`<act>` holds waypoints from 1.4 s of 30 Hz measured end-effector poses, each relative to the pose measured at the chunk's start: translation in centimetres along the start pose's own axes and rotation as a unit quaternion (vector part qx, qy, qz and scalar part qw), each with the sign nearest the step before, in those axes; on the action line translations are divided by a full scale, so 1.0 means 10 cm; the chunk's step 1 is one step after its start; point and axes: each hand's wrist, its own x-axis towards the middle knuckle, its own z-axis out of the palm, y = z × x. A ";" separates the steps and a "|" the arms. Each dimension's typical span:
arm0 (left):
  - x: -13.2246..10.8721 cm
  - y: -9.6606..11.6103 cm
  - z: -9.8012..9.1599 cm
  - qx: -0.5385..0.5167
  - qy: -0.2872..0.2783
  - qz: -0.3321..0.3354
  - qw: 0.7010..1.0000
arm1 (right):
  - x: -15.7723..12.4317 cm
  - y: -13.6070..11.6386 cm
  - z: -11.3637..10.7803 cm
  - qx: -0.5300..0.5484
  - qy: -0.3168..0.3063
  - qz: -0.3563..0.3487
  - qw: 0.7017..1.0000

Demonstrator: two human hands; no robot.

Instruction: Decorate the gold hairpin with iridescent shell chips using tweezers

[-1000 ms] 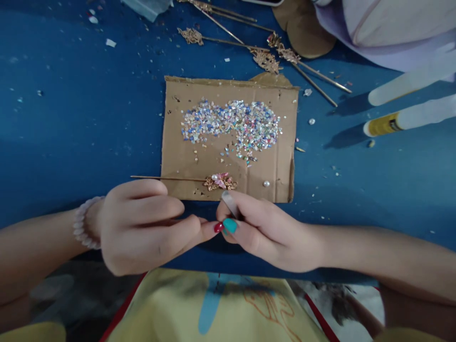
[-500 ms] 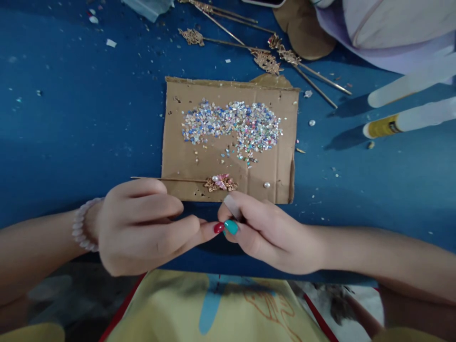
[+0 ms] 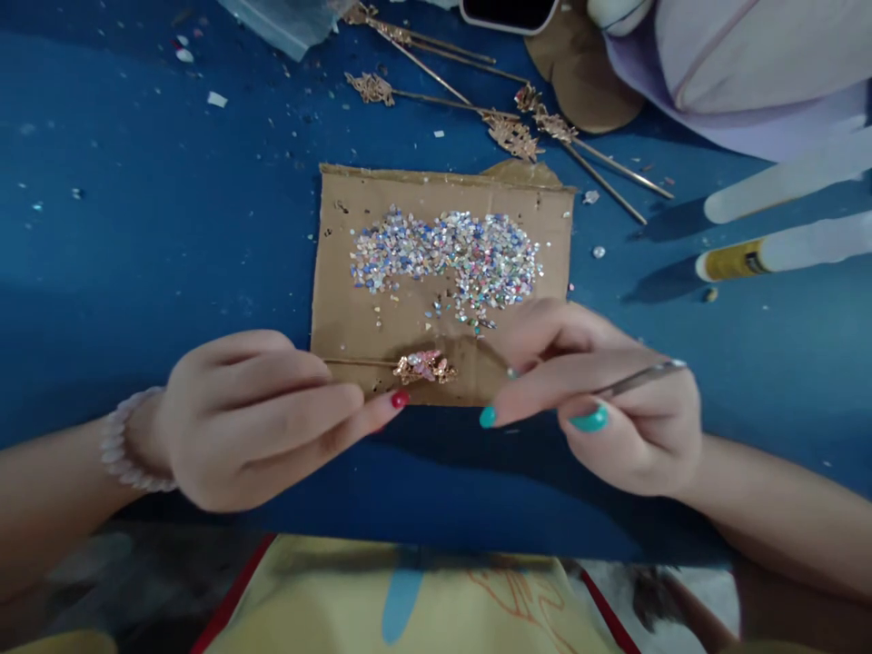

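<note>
Looks part-decorated, with pearl (image 3: 414, 360) and pink pieces (image 3: 429, 365) on the gilt hairpin (image 3: 403, 367) but edges seemingly bare; rests on cardboard (image 3: 335, 304), partly hidden by the loosely curled left hand (image 3: 249, 413); cannot tell of any grasp there; pinches a slim metal tool (image 3: 640, 379) in the closed right hand (image 3: 633, 422).

Hairpin (image 3: 426, 365): part of its stem runs behind the left hand (image 3: 259, 418); whether the fingers touch it, I can't tell from here. Right hand (image 3: 619, 400): blurred, its fingers covering part of the metal tool (image 3: 640, 378); it also hides the lower right corner of the cardboard (image 3: 325, 291). Glittering chips (image 3: 401, 250): single pieces too small to make out. Top edge crops the phone (image 3: 510, 11) and plastic bag (image 3: 282, 25). Right edge cuts both white tubes (image 3: 756, 186); print on the yellow label (image 3: 730, 262) is illegible. Yellow garment (image 3: 320, 595): cut off below.
</note>
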 end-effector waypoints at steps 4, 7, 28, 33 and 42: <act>0.03 -0.16 0.05 0.143 -0.063 0.067 0.985 | 0.05 0.12 -0.15 -0.091 0.026 -0.019 0.995; 0.05 -0.22 0.11 0.150 -0.129 0.055 0.979 | 0.07 0.21 -0.15 -0.141 0.030 0.009 0.989; -0.01 -0.17 0.12 0.175 -0.151 0.070 0.970 | 0.22 0.31 -0.01 -0.167 0.010 0.030 0.985; -0.02 -0.14 0.10 0.182 -0.171 0.046 0.967 | 0.23 0.30 0.00 -0.176 0.017 0.059 0.982; -0.14 -0.08 0.09 0.204 -0.186 0.017 0.961 | 0.22 0.24 0.02 -0.149 0.057 0.069 0.985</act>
